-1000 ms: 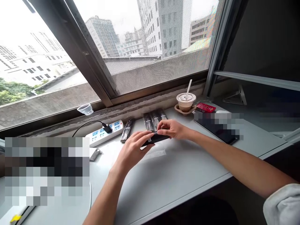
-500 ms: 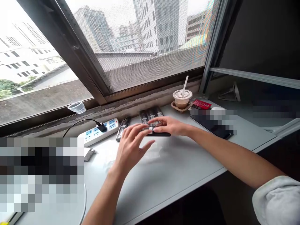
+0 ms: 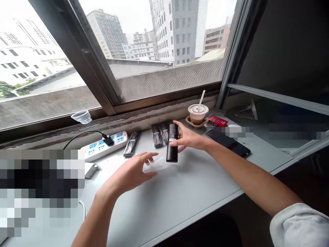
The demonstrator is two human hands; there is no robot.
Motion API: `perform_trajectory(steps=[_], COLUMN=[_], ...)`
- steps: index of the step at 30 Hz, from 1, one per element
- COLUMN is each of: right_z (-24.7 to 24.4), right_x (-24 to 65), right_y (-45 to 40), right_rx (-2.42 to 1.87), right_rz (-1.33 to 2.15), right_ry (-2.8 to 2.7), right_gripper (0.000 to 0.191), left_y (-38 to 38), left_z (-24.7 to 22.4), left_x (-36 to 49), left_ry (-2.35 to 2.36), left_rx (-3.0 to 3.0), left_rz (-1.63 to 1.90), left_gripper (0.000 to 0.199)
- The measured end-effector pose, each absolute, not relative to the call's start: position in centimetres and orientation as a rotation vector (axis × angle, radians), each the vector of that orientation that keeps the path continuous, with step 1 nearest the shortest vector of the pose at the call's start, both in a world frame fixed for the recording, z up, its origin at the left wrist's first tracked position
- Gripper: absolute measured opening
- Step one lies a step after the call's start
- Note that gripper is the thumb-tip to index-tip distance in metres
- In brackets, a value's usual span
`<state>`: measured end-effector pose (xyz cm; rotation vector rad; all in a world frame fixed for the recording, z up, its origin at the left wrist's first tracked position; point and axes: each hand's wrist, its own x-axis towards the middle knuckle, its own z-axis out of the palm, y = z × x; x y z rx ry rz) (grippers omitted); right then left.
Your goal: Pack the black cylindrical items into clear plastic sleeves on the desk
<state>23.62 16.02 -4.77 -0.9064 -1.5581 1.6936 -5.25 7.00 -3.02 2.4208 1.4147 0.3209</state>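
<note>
My right hand (image 3: 189, 137) grips a black remote control (image 3: 172, 145) by its right side, thumb across it and fingers behind. It is held upright above the desk, with a small pale label and fine print on the side facing me. My left hand (image 3: 133, 171) is open, thumb and fingers apart, beside a clear plastic bag (image 3: 159, 165); whether it touches the bag I cannot tell. Behind the held remote lie black remotes in clear wrappers (image 3: 157, 136), partly hidden by it. Another wrapped remote (image 3: 131, 144) lies to their left.
A white power strip (image 3: 102, 147) with a black plug stands at the back left. Near it are a clear plastic cup (image 3: 81, 117) and a small grey object (image 3: 92, 170). At right are an iced drink (image 3: 197, 115) in a carton holder, a red box (image 3: 218, 121) and a black tablet-like device (image 3: 228, 143).
My right hand has raised the remote from the desk and turned it upright. My left hand has drawn away to the left and lower, near the clear bag.
</note>
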Motion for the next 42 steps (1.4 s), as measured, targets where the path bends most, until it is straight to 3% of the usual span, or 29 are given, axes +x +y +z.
perform_trajectory(steps=[8,17,26,42], right_z=[-6.5,-7.4,-6.7,-6.6], right_x=[22.6,21.5,21.4,20.5], right_y=[17.0,15.9,15.8,14.5], right_rx=[-1.017,-0.929,-0.770,-0.716], right_rz=[1.483,1.548,1.477,1.424], right_ry=[-1.388,-1.491,-1.606,-1.769], right_gripper=[0.128,0.148,0.087,0.046], left_y=[6.5,6.5,7.8,8.9], left_z=[-2.0,-3.2,-3.3,-4.5], left_x=[-3.0,-2.0,-1.5,-1.1], left_ry=[1.431,1.365,1.426,1.381], left_rx=[2.342,2.299,1.767,1.335], left_rz=[0.353,0.527,0.755,0.928], left_gripper=[0.064,0.066,0.046,0.047])
